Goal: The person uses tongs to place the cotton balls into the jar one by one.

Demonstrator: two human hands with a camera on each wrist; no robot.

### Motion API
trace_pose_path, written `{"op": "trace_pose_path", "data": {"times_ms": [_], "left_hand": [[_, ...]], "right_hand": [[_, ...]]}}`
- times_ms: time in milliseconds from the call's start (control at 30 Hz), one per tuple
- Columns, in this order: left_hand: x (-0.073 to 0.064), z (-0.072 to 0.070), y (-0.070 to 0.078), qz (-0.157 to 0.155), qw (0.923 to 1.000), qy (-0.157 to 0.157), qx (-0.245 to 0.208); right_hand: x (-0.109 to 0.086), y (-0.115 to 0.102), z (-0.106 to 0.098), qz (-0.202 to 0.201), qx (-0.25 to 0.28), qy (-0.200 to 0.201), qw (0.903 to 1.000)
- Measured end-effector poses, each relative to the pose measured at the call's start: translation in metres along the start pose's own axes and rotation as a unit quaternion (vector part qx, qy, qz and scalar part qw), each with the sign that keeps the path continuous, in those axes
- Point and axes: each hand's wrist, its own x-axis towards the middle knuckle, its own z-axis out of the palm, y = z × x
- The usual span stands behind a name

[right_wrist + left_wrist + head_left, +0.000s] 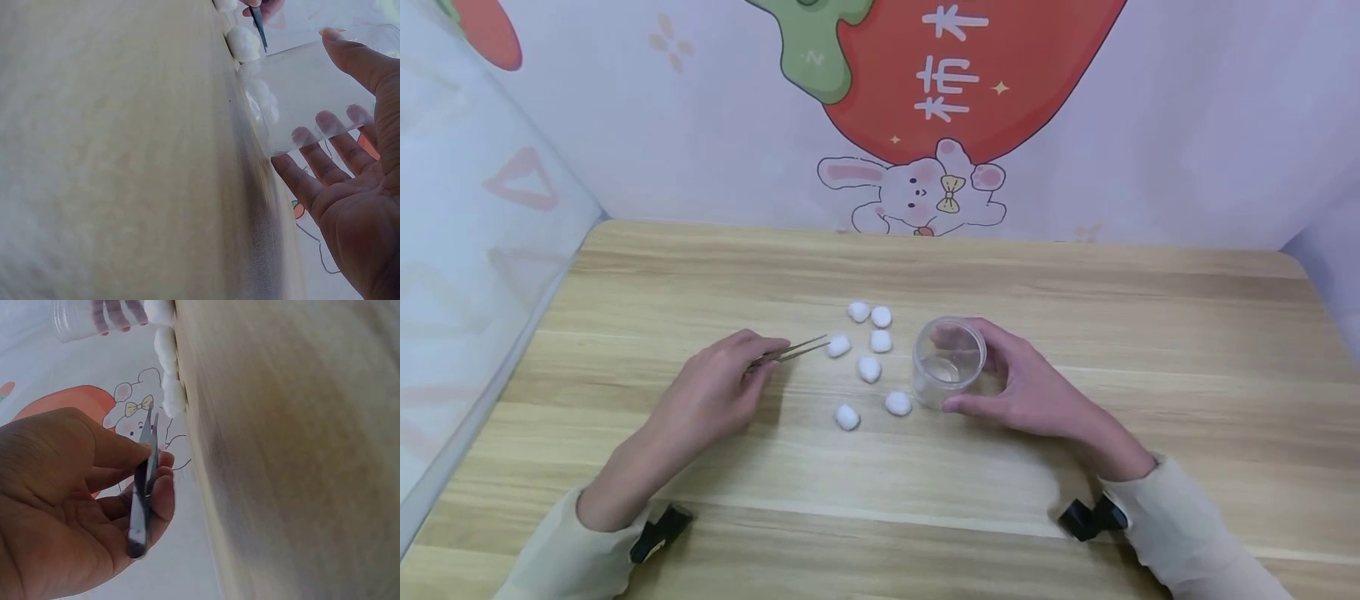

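Observation:
My left hand [722, 379] pinches a pair of metal tweezers [790, 351] between thumb and fingers. Their tips, slightly apart, point right and come close to the leftmost cotton ball [838, 345]. Several more white cotton balls [869, 368] lie loosely scattered on the table between my hands. On the right, my right hand [1026, 383] holds a clear plastic jar [948, 367] from its far side, thumb in front and fingers behind. The jar stands upright and open at the top, with nothing visible inside. In the left wrist view the tweezers [145, 481] lie between thumb and fingertips.
The wood-grain table [880, 517] reaches back to a white backdrop [700, 150] printed with a red fruit and a rabbit. A white curtain-like side [475, 250] borders the left. Black wrist mounts [658, 532] sit at both sleeves.

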Motion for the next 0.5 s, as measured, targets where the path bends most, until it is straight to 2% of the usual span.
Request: {"op": "trace_pose_path", "data": {"times_ms": [133,367,500], "left_hand": [[-0.0004,0.0010,-0.0004,0.007,0.9999,-0.004,0.006],[-0.0006,0.0021,0.0000,0.013,0.9996,0.023,0.009],[0.0000,0.0018,0.0000,0.018,0.9995,0.022,0.016]], "right_hand": [[0.0009,-0.0001,0.0004,0.005,-0.004,0.000,1.0000],[0.0004,-0.0009,0.0002,0.016,-0.017,0.001,0.9997],[0.0010,-0.0006,-0.0002,0.017,-0.018,0.001,0.9997]]}}
